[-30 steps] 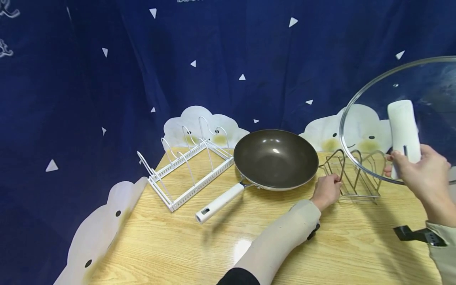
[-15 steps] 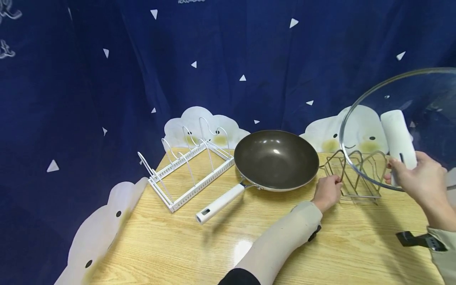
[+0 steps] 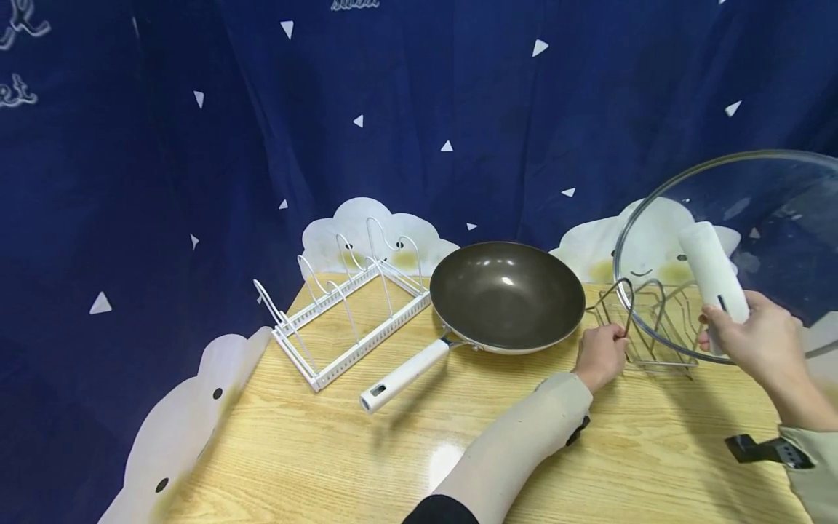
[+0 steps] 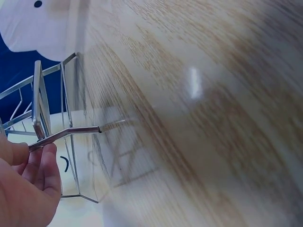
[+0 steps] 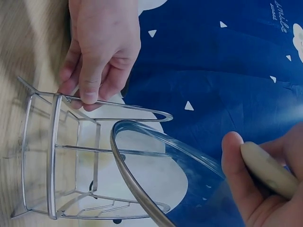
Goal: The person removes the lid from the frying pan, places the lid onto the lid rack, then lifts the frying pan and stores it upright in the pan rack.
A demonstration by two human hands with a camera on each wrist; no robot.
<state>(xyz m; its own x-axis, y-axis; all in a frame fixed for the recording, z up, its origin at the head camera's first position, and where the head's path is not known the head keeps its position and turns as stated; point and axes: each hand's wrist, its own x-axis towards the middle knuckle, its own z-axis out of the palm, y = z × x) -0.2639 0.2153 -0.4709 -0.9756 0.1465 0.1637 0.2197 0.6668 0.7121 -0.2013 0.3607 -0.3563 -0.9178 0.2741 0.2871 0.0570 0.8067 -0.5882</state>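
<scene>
My left hand [image 3: 601, 355] pinches a wire of the metal rack [image 3: 655, 358] at its near left corner; the left wrist view shows thumb and fingers on that wire [image 4: 66, 134]. Up at the right, my right hand [image 3: 762, 342] grips the white handle [image 3: 713, 269] of a large glass lid [image 3: 785, 211]. The lid is tilted on edge, and its metal rim [image 5: 135, 184] overlaps the rack's upright loops in the right wrist view. Whether rim and wires touch, I cannot tell. Left of the rack sits a dark wok [image 3: 507, 295] with a white handle.
A white wire pan rack [image 3: 350, 353] stands at the table's left, close to the wok. The wok's handle [image 3: 404, 375] points toward the front left. Behind the wooden table [image 3: 314, 451] hangs a blue curtain [image 3: 406, 109] with white clouds.
My right hand has lowered the lid and moved it slightly left, tilting its handle further. My left hand stays on the metal rack; the wok and white rack have not moved.
</scene>
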